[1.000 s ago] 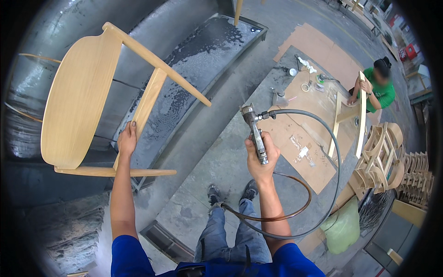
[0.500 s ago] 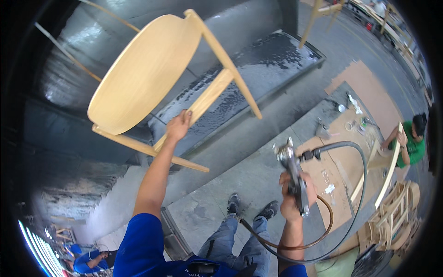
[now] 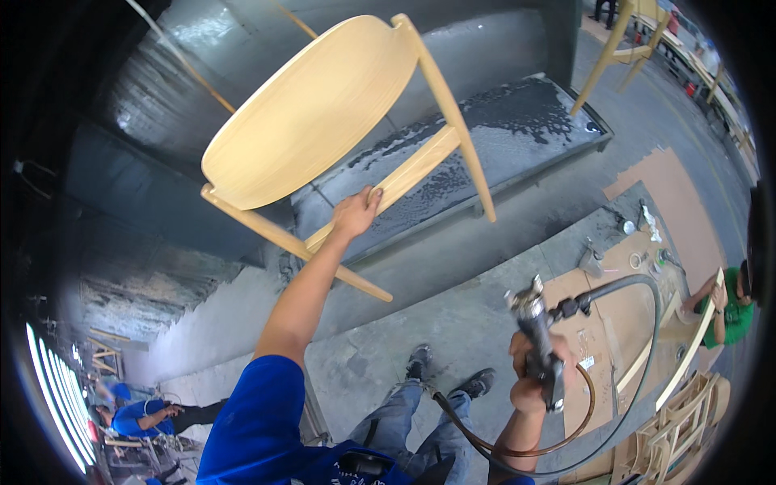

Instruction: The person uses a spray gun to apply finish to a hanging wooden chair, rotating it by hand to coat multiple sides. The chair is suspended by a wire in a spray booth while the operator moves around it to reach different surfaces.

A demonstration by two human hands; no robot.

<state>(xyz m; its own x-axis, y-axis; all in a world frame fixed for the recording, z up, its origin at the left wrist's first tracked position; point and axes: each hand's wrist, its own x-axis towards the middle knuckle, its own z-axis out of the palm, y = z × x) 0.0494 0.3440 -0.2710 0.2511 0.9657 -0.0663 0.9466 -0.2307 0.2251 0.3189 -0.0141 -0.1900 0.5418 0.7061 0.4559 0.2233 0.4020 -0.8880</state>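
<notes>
A pale wooden chair back, with a broad curved panel and two tapering legs, hangs from thin rods at the upper middle. My left hand is closed round its flat cross rail, between the legs. On the right, my right hand grips a spray gun by its handle, the metal head tilted up and away from the chair frame. From the gun a dark hose and a thinner brown one loop back past my right forearm. A gap separates the gun from the wood.
Behind the chair frame lies a wet metal tray before a dark metal wall. Cardboard with cups and tools covers floor at right. A person in green holds wooden parts beside stacked frames. Another person in blue is at lower left.
The chair frame, my left hand and the spray gun all sit further right in view, as does the background. The gun also appears lower. Both hands keep their grips.
</notes>
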